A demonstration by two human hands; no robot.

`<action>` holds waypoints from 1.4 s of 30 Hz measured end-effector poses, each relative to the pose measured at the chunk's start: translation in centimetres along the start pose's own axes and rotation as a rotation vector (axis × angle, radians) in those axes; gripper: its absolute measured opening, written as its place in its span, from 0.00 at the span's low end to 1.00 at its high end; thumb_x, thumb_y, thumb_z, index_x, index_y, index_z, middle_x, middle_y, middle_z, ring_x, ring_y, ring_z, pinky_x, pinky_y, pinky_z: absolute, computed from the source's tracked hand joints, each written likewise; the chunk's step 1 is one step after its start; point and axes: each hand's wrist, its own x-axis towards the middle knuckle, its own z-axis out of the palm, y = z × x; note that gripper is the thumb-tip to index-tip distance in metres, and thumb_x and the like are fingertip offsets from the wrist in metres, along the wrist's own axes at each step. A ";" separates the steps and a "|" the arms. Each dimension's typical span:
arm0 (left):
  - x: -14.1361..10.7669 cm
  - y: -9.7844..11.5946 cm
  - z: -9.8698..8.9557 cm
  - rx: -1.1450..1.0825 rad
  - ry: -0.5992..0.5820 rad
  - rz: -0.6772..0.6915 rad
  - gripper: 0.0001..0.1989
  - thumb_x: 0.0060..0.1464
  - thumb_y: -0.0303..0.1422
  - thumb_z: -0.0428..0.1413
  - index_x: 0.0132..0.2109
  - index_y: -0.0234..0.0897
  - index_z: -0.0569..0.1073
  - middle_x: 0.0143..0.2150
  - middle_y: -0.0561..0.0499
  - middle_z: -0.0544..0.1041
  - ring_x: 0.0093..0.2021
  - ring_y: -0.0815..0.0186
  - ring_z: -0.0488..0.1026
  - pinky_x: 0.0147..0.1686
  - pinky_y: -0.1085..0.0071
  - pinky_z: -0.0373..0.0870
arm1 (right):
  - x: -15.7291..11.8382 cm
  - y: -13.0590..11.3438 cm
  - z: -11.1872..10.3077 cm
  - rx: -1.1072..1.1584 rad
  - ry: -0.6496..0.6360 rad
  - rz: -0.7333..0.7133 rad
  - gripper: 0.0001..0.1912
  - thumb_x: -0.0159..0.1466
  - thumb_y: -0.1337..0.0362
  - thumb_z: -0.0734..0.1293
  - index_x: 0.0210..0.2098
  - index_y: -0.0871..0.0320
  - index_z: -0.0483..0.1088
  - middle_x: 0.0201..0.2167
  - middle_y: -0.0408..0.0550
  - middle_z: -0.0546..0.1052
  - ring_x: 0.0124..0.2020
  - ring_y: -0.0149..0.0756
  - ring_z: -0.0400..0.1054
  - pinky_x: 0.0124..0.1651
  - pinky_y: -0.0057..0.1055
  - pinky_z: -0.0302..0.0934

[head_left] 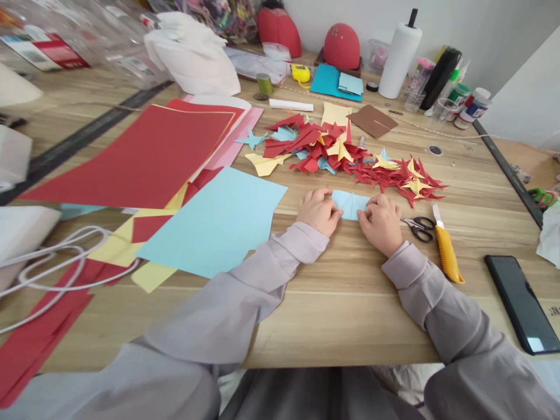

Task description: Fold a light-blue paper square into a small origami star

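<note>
A small piece of light blue paper (350, 205) with crease lines lies flat on the wooden table between my hands. My left hand (318, 210) pinches its left end with thumb and curled fingers. At the right end, my right hand (380, 221) grips the paper the same way. Just beyond is a heap of folded red paper stars (310, 146), with yellow stars (416, 186) and some blue ones mixed in. Black-handled scissors (422, 228) lie close to my right hand, their blades partly hidden by it.
A yellow utility knife (448, 254) and a phone (522, 303) lie to the right. Sheets of blue paper (219, 224) and red paper (131, 154) spread across the left, near a white cable (79, 256). A white bottle (399, 61) and several small containers stand at the back.
</note>
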 end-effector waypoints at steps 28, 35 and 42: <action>-0.1 0.3 0.2 0.019 0.048 -0.007 0.07 0.49 0.32 0.59 0.25 0.37 0.73 0.56 0.46 0.70 0.56 0.52 0.63 0.54 0.54 0.60 | -0.2 -0.4 0.0 -0.105 0.013 0.000 0.10 0.60 0.60 0.62 0.26 0.58 0.70 0.42 0.52 0.72 0.44 0.46 0.62 0.46 0.42 0.52; 0.0 0.3 0.3 0.014 0.050 -0.013 0.07 0.49 0.33 0.59 0.25 0.37 0.73 0.56 0.47 0.70 0.56 0.52 0.63 0.54 0.54 0.60 | -0.2 -0.3 0.1 -0.059 0.024 0.009 0.11 0.60 0.60 0.63 0.24 0.58 0.70 0.41 0.52 0.72 0.44 0.45 0.61 0.47 0.42 0.51; -0.1 0.3 0.2 0.025 0.042 0.001 0.07 0.50 0.33 0.58 0.25 0.38 0.74 0.56 0.47 0.70 0.56 0.51 0.63 0.53 0.52 0.61 | -0.2 -0.3 0.1 -0.059 0.021 0.010 0.12 0.60 0.60 0.62 0.24 0.58 0.70 0.41 0.52 0.72 0.44 0.45 0.61 0.46 0.42 0.52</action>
